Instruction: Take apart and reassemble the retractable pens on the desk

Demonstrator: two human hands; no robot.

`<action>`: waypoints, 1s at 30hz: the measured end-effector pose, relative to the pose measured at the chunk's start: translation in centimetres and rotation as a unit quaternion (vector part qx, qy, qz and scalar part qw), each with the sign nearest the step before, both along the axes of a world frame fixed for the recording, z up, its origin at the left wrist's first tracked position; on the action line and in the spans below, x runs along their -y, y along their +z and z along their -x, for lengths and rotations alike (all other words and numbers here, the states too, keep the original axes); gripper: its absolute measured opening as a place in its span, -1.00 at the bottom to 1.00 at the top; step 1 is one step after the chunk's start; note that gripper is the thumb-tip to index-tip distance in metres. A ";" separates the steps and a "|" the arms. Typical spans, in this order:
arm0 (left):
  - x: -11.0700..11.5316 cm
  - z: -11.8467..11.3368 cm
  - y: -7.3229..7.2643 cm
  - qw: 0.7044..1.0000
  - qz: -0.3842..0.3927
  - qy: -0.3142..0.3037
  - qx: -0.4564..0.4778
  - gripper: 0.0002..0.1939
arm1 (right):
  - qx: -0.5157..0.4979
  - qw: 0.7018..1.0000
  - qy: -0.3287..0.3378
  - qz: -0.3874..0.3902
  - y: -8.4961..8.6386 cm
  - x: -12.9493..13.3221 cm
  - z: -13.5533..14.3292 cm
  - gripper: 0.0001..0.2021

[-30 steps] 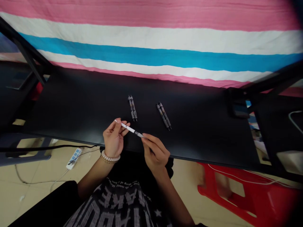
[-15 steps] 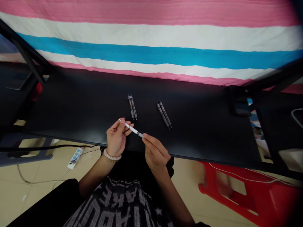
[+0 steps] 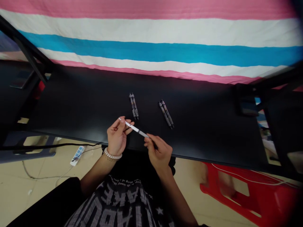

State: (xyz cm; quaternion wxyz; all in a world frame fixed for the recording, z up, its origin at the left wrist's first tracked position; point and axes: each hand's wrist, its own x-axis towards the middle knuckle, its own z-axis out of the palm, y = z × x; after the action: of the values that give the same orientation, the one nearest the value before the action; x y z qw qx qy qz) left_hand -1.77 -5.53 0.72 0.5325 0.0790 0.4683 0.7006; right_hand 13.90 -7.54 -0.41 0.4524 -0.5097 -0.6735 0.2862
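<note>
A white pen [image 3: 133,127] slants across the space between my hands, over the table's near edge. My left hand [image 3: 117,135] pinches its upper left end between thumb and fingers; a coiled band circles that wrist. At its grey lower right end, my right hand [image 3: 159,152] has thumb and fingers closed on the tip, which they partly hide. Beyond the hands lie two pairs of dark pens side by side: the left pair [image 3: 133,106] and the right pair [image 3: 166,114].
The black table [image 3: 201,126] reaches to a striped cloth [image 3: 151,52] at the back. A dark object [image 3: 247,99] sits at the right end. Below are a red plastic stool [image 3: 236,192], a white power strip [image 3: 77,155] and loose cables.
My right hand has slid a little right along the pen, and more of the grey end shows. The left hand keeps its hold. The view has shifted slightly.
</note>
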 end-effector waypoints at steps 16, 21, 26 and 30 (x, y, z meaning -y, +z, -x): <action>0.2 -0.1 0.1 0.999 -0.010 -0.013 -0.032 -0.69 | -0.047 0.997 -0.022 0.049 -0.2 0.3 0.6 -0.80; 0.3 0.3 0.3 0.997 -0.031 -0.053 -0.039 -0.72 | -0.148 0.951 0.030 0.271 0.3 0.4 0.8 -0.56; 0.3 0.6 1.4 0.993 -0.053 -0.098 0.036 -0.75 | -0.133 0.954 0.036 0.267 0.2 0.9 1.2 -0.53; 0.1 0.7 2.6 0.978 -0.057 -0.101 0.174 -0.73 | -0.030 0.990 0.042 0.128 -0.8 2.1 2.1 -0.67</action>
State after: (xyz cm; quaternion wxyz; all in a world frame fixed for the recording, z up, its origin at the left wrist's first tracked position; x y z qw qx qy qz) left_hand -2.52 -5.62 3.34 0.6687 0.0325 0.3176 0.6715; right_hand 11.82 -9.65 -1.22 0.3914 -0.5261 -0.6378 0.4040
